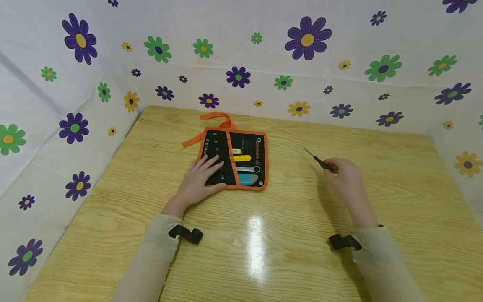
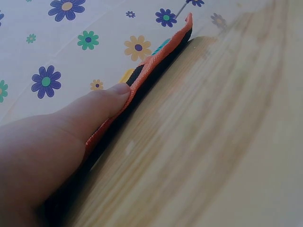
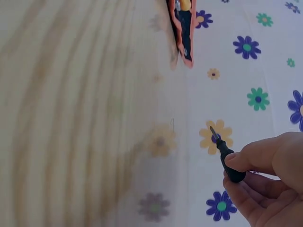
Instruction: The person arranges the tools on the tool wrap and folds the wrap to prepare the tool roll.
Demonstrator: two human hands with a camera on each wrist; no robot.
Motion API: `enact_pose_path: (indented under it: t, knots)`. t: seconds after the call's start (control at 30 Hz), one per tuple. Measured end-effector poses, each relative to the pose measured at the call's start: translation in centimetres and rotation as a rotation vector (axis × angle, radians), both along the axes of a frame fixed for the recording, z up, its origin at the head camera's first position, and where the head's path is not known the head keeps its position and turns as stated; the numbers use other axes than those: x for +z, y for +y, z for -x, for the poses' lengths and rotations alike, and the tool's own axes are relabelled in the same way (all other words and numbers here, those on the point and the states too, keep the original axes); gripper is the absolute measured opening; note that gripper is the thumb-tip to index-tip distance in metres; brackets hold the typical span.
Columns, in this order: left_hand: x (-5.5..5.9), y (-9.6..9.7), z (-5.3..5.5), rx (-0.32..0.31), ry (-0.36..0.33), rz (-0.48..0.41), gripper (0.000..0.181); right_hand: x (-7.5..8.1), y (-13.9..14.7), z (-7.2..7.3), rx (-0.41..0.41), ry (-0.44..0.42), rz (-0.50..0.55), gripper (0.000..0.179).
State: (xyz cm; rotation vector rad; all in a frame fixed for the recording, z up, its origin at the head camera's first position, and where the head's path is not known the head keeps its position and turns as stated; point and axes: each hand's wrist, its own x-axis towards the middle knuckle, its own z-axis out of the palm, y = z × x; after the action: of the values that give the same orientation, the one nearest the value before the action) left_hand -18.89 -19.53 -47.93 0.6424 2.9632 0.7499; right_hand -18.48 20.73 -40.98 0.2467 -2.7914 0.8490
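Observation:
A black tool pouch with orange edging lies on the table, its pockets numbered in white. My left hand rests spread over the pocket side, fingers straight, and in the left wrist view its thumb lies along the orange edge. Out of the pockets stick a yellow-handled tool, a ring wrench and a teal-handled tool. To the right of the pouch, my right hand grips a small screwdriver by its black handle, the thin metal shaft pointing toward the upper left.
Orange tie straps trail from the pouch's far left side. The wooden table ends at a flowered white cloth behind and at the sides. Each sleeve carries a black wrist camera.

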Motion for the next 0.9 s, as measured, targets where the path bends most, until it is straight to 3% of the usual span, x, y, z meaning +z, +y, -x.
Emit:
enact_pose_path:
  t: [0.47, 0.9]
  knots:
    - [0.2, 0.0, -0.1, 0.004, 0.0, 0.001, 0.072, 0.2, -5.5, 1.5, 0.093, 0.041, 0.011, 0.018]
    - [0.2, 0.0, -0.1, -0.005, -0.002, 0.004, 0.073, 0.3, -9.3, 2.5, 0.158, -0.015, -0.005, 0.019]
